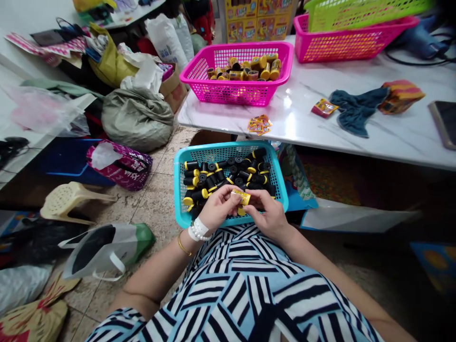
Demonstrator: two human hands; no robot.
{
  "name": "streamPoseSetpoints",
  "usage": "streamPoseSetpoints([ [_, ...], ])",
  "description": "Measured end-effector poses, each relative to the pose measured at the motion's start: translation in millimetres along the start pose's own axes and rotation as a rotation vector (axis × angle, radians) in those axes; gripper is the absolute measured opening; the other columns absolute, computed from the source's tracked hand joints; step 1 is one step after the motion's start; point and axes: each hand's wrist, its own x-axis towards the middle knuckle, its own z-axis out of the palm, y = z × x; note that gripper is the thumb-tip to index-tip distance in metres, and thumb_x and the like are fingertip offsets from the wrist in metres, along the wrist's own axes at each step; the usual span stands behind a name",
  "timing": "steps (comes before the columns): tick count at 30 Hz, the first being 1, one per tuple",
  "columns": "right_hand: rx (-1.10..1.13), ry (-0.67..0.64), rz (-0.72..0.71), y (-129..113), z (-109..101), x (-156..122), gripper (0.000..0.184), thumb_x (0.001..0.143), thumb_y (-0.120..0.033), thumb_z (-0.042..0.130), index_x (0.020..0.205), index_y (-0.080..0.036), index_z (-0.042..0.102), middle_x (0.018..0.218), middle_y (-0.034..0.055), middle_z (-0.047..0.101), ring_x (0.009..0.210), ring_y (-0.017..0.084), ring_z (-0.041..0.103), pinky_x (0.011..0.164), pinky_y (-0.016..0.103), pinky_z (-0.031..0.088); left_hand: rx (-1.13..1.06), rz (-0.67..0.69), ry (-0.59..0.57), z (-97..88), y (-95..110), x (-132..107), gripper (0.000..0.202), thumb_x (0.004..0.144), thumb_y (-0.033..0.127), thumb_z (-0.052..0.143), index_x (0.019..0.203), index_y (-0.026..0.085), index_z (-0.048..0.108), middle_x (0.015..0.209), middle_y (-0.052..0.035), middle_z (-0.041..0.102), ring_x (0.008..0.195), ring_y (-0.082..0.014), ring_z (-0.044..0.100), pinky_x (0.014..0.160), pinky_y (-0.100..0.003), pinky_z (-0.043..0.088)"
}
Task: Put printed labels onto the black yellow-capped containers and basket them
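Note:
My left hand [221,208] and my right hand [268,214] meet over the near side of a turquoise basket [177,190]. Between their fingertips is a small yellow printed label [242,196], pinched from both sides. Whether a canister sits behind it, I cannot tell. Many small black canisters [199,194] with yellow caps lie jumbled in the basket, which rests at my lap. A little pile of printed labels [259,124] lies at the table's near edge. Beyond it, a pink basket [235,90] holds canisters wrapped in yellow labels [265,71].
On the white table [302,109] lie a dark blue cloth [359,109], a label packet [324,108], an orange bundle [401,96] and a phone [445,121]. Another pink basket [352,47] carries a green one [366,14]. A stool [71,199] and bags stand left.

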Motion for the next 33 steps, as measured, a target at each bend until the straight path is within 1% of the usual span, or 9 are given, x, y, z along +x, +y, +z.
streamPoseSetpoints([
  [2, -0.002, -0.001, 0.0, 0.1, 1.9, -4.3, 0.031, 0.09, -0.031, 0.067, 0.118, -0.022, 0.057, 0.089, 0.0044, 0.072, 0.073, 0.017, 0.072, 0.068, 0.032, 0.061, 0.049, 0.051, -0.017, 3.2, 2.0, -0.7, 0.034, 0.087, 0.045, 0.068, 0.104, 0.015, 0.061, 0.073, 0.0026, 0.058, 0.054, -0.0067, 0.048, 0.052, -0.02, 0.04],
  [5, 0.15, -0.012, 0.088, -6.7, 4.7, -6.6, 0.028, 0.093, -0.033, 0.063, 0.117, -0.022, 0.055, 0.078, -0.0001, 0.069, 0.058, 0.013, 0.067, 0.056, 0.027, 0.058, 0.107, 0.168, -0.068, 3.1, 5.9, -0.2, 0.03, 0.086, 0.039, 0.07, 0.104, 0.016, 0.062, 0.087, -0.0012, 0.061, 0.065, -0.0089, 0.052, 0.058, -0.02, 0.043],
  [10, 0.492, -0.022, 0.4, -22.4, 8.2, 0.7, 0.03, 0.088, -0.046, 0.067, 0.1, -0.02, 0.059, 0.066, -0.0036, 0.064, 0.048, 0.012, 0.062, 0.043, 0.024, 0.055, 0.181, 0.259, -0.205, -6.8, 5.6, 4.2, 0.028, 0.088, 0.037, 0.066, 0.108, 0.017, 0.06, 0.089, -0.003, 0.061, 0.075, -0.0141, 0.058, 0.067, -0.025, 0.047],
  [16, 0.704, -0.001, 0.593, -16.1, 13.4, 4.9, 0.033, 0.083, -0.048, 0.072, 0.09, -0.019, 0.059, 0.063, -0.0045, 0.063, 0.043, 0.009, 0.057, 0.034, 0.018, 0.049, 0.56, 0.389, -0.132, -10.4, -1.2, 14.2, 0.022, 0.089, 0.033, 0.062, 0.105, 0.017, 0.063, 0.089, -0.003, 0.063, 0.074, -0.0147, 0.056, 0.071, -0.028, 0.045],
  [19, 0.723, -0.022, 0.648, -12.1, 11.3, 8.7, 0.037, 0.082, -0.053, 0.071, 0.087, -0.019, 0.058, 0.061, -0.0044, 0.063, 0.04, 0.008, 0.056, 0.032, 0.017, 0.046, 0.597, 0.355, -0.089, -8.5, -1.2, 16.3, 0.02, 0.089, 0.034, 0.062, 0.101, 0.018, 0.063, 0.083, -0.001, 0.062, 0.069, -0.0139, 0.054, 0.067, -0.027, 0.042],
  [24, 0.629, -0.096, 0.61, -13.0, 4.7, 15.5, 0.047, 0.085, -0.065, 0.06, 0.098, -0.02, 0.057, 0.06, -0.003, 0.064, 0.046, 0.013, 0.063, 0.037, 0.022, 0.052, 0.421, 0.235, 0.038, -4.2, -1.5, 6.7, 0.029, 0.084, 0.04, 0.07, 0.103, 0.019, 0.062, 0.065, 0.005, 0.049, 0.055, -0.0114, 0.041, 0.053, -0.024, 0.03],
  [27, 0.464, -0.083, 0.514, -17.9, 8.6, 13.3, 0.039, 0.087, -0.057, 0.063, 0.102, -0.021, 0.058, 0.061, -0.0044, 0.063, 0.046, 0.012, 0.061, 0.042, 0.024, 0.054, 0.35, 0.212, 0.108, -1.4, -5.5, 0.3, 0.028, 0.082, 0.04, 0.072, 0.098, 0.019, 0.063, 0.064, 0.0051, 0.047, 0.055, -0.011, 0.039, 0.052, -0.024, 0.03],
  [30, 0.292, -0.038, 0.404, -21.8, 16.2, 11.0, 0.03, 0.093, -0.048, 0.058, 0.108, -0.022, 0.06, 0.062, -0.0047, 0.062, 0.045, 0.011, 0.058, 0.044, 0.024, 0.051, 0.189, 0.196, 0.163, 0.6, -10.5, -1.8, 0.027, 0.084, 0.042, 0.07, 0.098, 0.02, 0.062, 0.067, 0.0033, 0.052, 0.058, -0.0119, 0.046, 0.054, -0.023, 0.034],
  [33, 0.316, -0.03, 0.422, -21.5, 21.2, 14.5, 0.026, 0.095, -0.045, 0.056, 0.108, -0.023, 0.06, 0.065, -0.0037, 0.062, 0.048, 0.012, 0.059, 0.045, 0.026, 0.053, 0.049, 0.196, 0.219, 0.6, -13.7, -1.7, 0.029, 0.086, 0.044, 0.068, 0.097, 0.019, 0.059, 0.071, 0.0017, 0.057, 0.062, -0.0125, 0.05, 0.056, -0.023, 0.038],
])
